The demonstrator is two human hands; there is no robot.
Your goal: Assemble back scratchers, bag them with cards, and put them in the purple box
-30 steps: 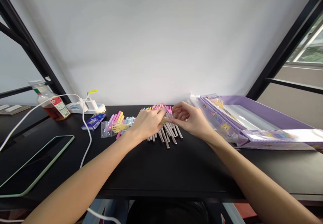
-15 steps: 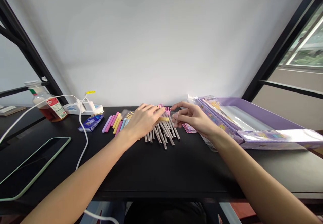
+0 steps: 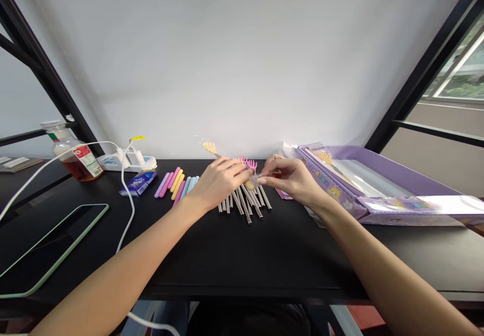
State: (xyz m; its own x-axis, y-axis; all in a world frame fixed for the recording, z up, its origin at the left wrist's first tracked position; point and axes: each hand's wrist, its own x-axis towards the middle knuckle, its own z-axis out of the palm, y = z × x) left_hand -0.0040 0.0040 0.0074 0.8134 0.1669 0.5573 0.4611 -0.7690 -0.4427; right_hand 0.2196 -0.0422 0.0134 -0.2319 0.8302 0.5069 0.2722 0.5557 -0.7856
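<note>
Closed around a yellow back scratcher (image 3: pixel 209 148) in a clear wrapper is my left hand (image 3: pixel 222 178). Its yellow claw pokes out up and left of the hand, and its yellow handle end shows on the right. My right hand (image 3: pixel 289 177) pinches the end of the clear plastic wrapper (image 3: pixel 256 179) between thumb and fingers. Beneath both hands lies a pile of metal rods (image 3: pixel 245 206), with pink claws (image 3: pixel 251 164) at the far end. Left of the pile sit several purple, pink, yellow and blue handles (image 3: pixel 177 182).
A purple box (image 3: pixel 401 172) with a wrapped yellow scratcher on it stands at right. On the left are a blue packet (image 3: pixel 138 182), a power strip (image 3: pixel 145 163), a white cable (image 3: pixel 129 210), a phone (image 3: pixel 53 247) and a bottle (image 3: pixel 77 157) of brown liquid.
The yellow back scratcher has turned so its claw rises clear of my left hand. My right hand has moved left and closed on the wrapper's end.
</note>
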